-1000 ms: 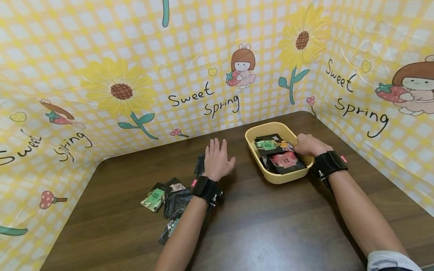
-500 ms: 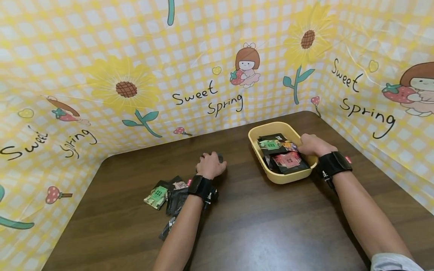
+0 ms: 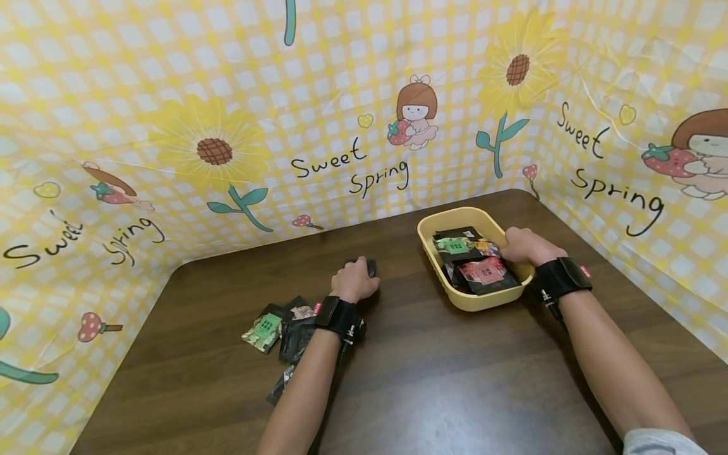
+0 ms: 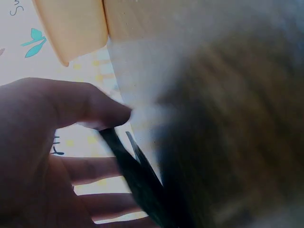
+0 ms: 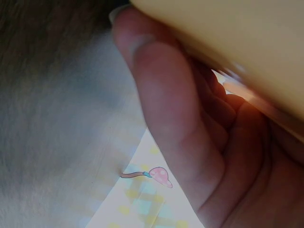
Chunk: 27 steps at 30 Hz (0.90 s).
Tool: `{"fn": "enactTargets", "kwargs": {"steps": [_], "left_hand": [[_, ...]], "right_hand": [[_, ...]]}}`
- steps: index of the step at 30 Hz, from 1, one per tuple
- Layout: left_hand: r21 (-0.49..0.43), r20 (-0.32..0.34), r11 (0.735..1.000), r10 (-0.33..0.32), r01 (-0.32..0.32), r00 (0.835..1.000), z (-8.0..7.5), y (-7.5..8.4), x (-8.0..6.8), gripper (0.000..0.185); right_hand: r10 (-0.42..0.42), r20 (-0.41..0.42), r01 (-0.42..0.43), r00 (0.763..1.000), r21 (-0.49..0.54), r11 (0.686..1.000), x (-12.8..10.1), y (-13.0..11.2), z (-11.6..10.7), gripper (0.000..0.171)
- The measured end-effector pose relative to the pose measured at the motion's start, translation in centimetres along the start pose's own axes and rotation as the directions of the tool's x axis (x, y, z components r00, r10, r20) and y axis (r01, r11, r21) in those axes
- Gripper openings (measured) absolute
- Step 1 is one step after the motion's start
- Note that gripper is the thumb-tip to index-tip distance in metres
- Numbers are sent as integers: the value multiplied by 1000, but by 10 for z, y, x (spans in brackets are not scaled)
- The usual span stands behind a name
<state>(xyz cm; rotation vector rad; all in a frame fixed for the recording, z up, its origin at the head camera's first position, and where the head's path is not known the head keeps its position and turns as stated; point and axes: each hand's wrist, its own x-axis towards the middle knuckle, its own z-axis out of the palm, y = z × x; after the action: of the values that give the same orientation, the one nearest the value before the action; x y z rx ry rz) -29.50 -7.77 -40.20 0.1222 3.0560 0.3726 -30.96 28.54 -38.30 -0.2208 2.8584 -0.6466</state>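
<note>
My left hand (image 3: 354, 282) pinches a dark sachet (image 3: 371, 268) above the table, left of the yellow bin (image 3: 483, 302). In the left wrist view the thumb lies on one side of the sachet (image 4: 137, 178) and the fingers on the other; its print cannot be seen. My right hand (image 3: 527, 246) grips the bin's right rim, and the right wrist view shows curled fingers (image 5: 166, 95) against the bin's wall (image 5: 256, 38). Inside the bin lie several black sachets, among them one with a green label (image 3: 455, 245) and one with a red label (image 3: 485, 270).
Left of my left forearm lies a loose group of sachets: a green-labelled sachet (image 3: 265, 330), a plain black sachet (image 3: 296, 338) and others, partly covered by the arm. A yellow checked cloth (image 3: 341, 76) walls the brown table (image 3: 443, 379) at the back and sides.
My left hand went from spread fingers beside the dark sachet to pinching it, and the sachet now shows at its far right side. The right hand has stayed on the bin's rim.
</note>
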Motion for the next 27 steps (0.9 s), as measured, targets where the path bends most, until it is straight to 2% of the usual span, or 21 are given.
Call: {"fn": "enactTargets", "kwargs": {"steps": [7,15,20,23,27], "left_hand": [[-55,2,998,8,-8,1000,0,0,-1,47],[-43,-21,998,49,-50,999,-3,-3,-2,28],[-40,-29,998,45,-46,999,-6,-1,-3,24],[-59,-45,995,80,-82,996,-9,4,-5,31],[-82,-94,981,166,-173,982,-11,11,-9,42]], "right_hand": [[-5,-6,5,1000,-7,1000,0,0,2,13],[-11,-9,11,1000,-16,1000,1,1,1,12],[-2,2,2,1000,-6,1000,1,2,1,12],[2,1,-2,1000,-4,1000,1,2,1,12],[-1,-9,1,1000,-8,1000,1,2,2,12]]}}
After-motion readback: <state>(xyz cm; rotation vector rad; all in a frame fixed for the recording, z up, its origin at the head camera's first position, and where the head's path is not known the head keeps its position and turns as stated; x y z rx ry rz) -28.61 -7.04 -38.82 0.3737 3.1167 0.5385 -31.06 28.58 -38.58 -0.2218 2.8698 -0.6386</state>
